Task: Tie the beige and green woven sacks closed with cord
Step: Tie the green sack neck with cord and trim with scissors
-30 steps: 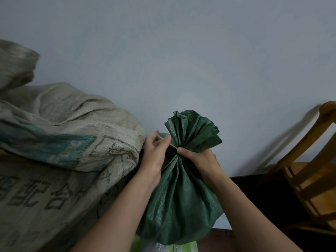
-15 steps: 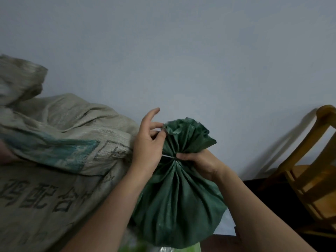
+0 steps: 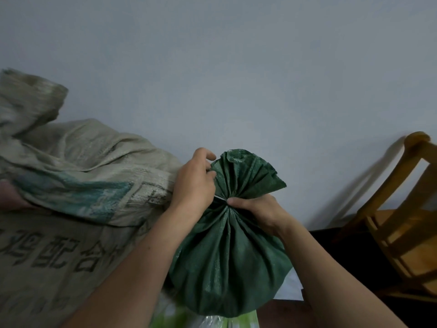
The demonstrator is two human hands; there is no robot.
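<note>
Your right hand (image 3: 255,209) pinches the neck of the dark green woven sack (image 3: 227,256); your left hand (image 3: 194,183) grips the thin pale cord (image 3: 220,198) there. No knot shows yet, and the beige woven sack (image 3: 71,185) beside it looks untied.

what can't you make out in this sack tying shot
Head view:
cord: one short stretch shows at the neck of the green sack; left hand and right hand cover the rest, any knot included.
beige sack: cut by the left edge, top blurred; closure unclear.
Beneath the green sack: blurred, cut by the bottom edge.
</note>
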